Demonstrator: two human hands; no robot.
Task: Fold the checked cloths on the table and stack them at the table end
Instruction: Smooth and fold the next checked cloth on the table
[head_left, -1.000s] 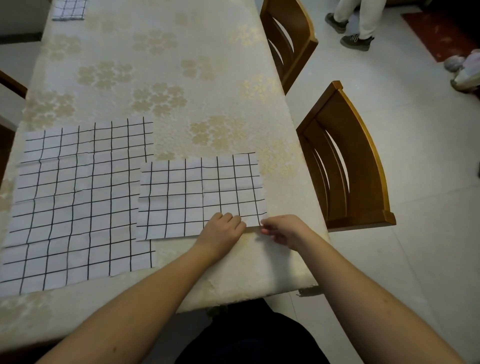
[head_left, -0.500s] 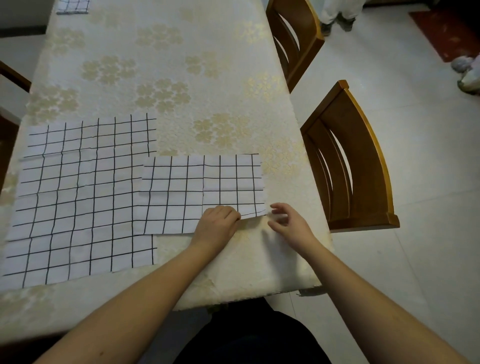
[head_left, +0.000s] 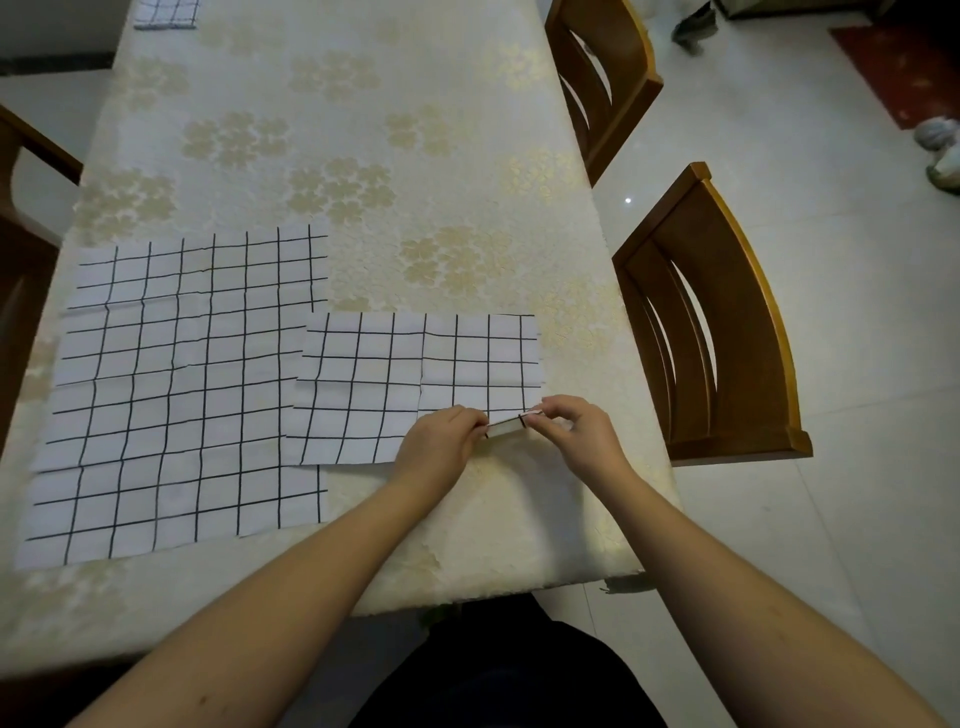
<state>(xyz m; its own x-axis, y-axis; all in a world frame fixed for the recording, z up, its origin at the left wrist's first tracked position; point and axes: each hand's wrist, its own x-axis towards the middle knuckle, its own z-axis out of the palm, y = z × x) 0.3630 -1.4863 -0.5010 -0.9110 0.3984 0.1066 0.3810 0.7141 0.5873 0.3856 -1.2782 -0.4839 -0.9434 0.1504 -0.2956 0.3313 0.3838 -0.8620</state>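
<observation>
- We pinch the small checked cloth's (head_left: 415, 384) near right corner with both left hand (head_left: 441, 449) and right hand (head_left: 576, 431).
- Its long axis runs leftward across the desk (head_left: 363, 130), favouring a leftward fold.

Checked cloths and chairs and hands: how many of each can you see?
Checked cloths: 3 (large open cloth, half-folded cloth, folded cloth at the far end)
Wooden chairs: 3 (near right chair, far right chair, left chair)
Hands: 2 (left hand, right hand)
Total: 8
</observation>
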